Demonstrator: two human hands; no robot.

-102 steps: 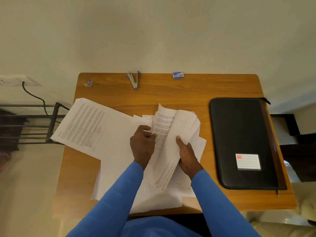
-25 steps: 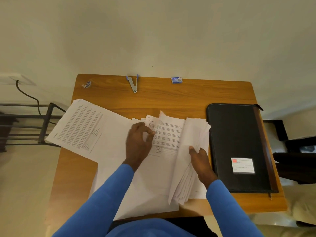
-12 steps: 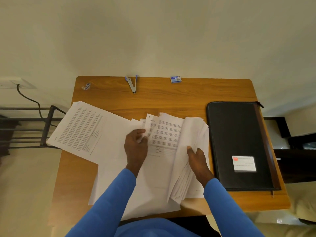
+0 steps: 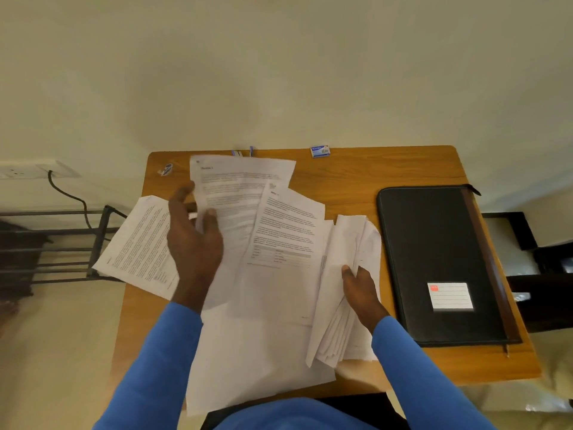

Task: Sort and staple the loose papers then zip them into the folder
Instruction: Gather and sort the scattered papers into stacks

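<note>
Desk inventory, as I read it from the head view:

1. left hand (image 4: 193, 240): pinches a printed sheet (image 4: 242, 193) near its left edge, thumb on the printed face; the sheet is raised over the far part of the table (image 4: 356, 172);
2. right hand (image 4: 361, 290): grips a sheaf of papers (image 4: 347, 259), bent up along its right side, just left of the folder;
3. second printed sheet (image 4: 285, 237): lies face up between the two hands, on top of more white pages;
4. third printed sheet (image 4: 139, 243): overhangs the table's left edge;
5. folder (image 4: 434, 243): black, closed, flat on the table's right side, white label (image 4: 450, 296) on its cover;
6. stapler (image 4: 238, 153): at the far edge, only blue tips showing above the raised sheet;
7. staple box (image 4: 320, 151): far edge, right of the stapler;
8. small wrapper-like item (image 4: 165, 169): far left corner; I cannot tell what it is.
</note>
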